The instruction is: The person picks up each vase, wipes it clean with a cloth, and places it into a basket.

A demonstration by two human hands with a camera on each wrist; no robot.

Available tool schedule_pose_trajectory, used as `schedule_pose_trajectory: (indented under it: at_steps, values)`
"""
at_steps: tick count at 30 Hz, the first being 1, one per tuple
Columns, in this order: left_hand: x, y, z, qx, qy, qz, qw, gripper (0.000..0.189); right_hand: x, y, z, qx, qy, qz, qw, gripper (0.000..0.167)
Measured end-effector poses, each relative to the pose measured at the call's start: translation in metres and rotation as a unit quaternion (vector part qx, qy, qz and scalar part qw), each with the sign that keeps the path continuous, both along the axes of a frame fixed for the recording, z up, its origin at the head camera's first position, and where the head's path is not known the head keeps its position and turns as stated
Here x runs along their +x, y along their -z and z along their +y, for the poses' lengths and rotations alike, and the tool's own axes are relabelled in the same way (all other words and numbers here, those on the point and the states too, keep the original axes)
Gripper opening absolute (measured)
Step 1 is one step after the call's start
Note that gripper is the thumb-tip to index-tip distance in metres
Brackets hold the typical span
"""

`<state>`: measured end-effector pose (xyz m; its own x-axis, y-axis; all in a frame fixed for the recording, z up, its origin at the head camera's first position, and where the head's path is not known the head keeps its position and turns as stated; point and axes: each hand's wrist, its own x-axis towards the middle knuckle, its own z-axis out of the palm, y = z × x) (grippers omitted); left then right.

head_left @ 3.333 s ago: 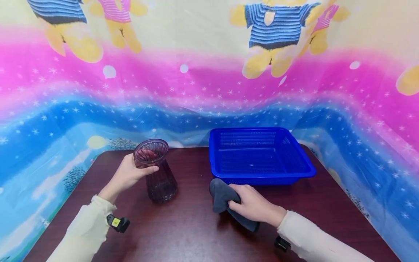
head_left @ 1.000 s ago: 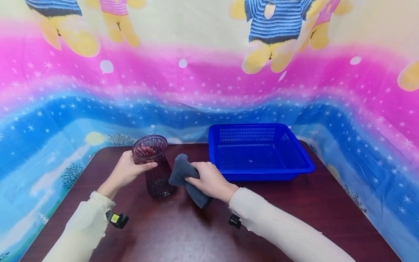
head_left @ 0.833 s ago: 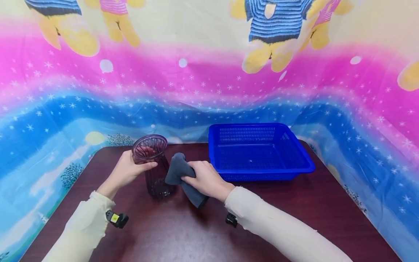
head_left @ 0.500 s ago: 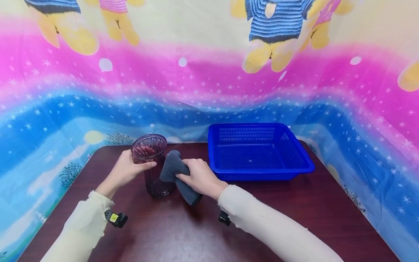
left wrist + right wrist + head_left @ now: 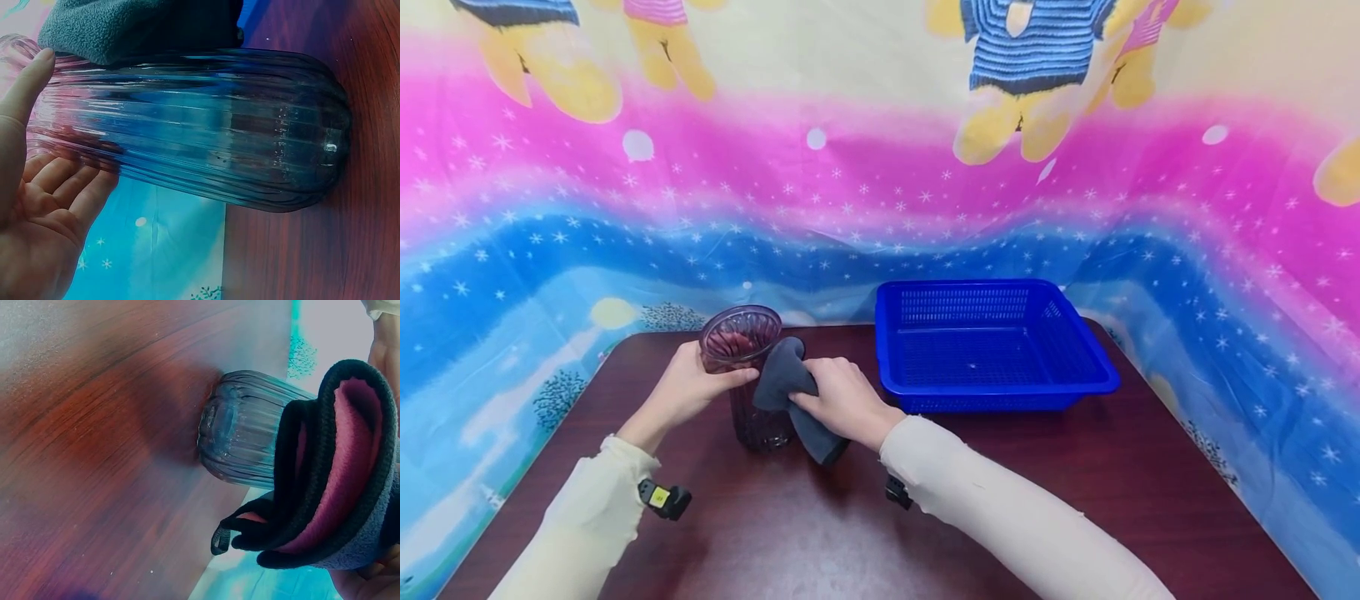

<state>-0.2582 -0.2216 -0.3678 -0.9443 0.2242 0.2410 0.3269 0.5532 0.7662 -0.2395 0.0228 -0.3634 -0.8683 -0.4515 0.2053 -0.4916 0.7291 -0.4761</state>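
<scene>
A ribbed, purple-tinted glass vase [image 5: 748, 417] with a flared rim stands tilted toward the left on the table. My left hand [image 5: 688, 383] grips it round the neck, thumb in front and fingers behind. In the left wrist view the vase [image 5: 206, 125] fills the middle, its base near the wood. A folded dark grey cloth [image 5: 786, 379] is held in my right hand [image 5: 846, 400], and it overlaps the upper right side of the vase just below the rim. The right wrist view shows the cloth's [image 5: 340, 475] pink inner layer, black edging and small loop.
A blue plastic basket [image 5: 1000, 390] with slotted walls sits at the back right of the dark reddish-brown table [image 5: 775, 525]. Behind the table hangs a colourful printed curtain [image 5: 850, 192]. Small black devices are strapped at both sleeves.
My right hand has carried the cloth leftward from in front of the basket to the side of the vase. The left hand keeps its grip, and the vase stays in place.
</scene>
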Motion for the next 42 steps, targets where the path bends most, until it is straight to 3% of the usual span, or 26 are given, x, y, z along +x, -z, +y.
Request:
schedule_pose_trajectory:
  at_steps: [20, 33, 42]
  values:
    - [-0.002, 0.002, -0.002, 0.019, 0.011, 0.002, 0.9997, 0.040, -0.003, 0.000, -0.015, 0.038, 0.019, -0.014, 0.9990, 0.026]
    - [0.001, 0.000, 0.000, -0.001, 0.002, -0.012, 0.9999, 0.047, -0.001, 0.017, -0.013, 0.062, 0.023, 0.004, 0.9978, 0.020]
    - [0.000, 0.000, -0.001, -0.015, -0.007, -0.003, 0.9999, 0.045, 0.000, 0.028, -0.013, 0.079, 0.027, -0.013, 0.9964, 0.019]
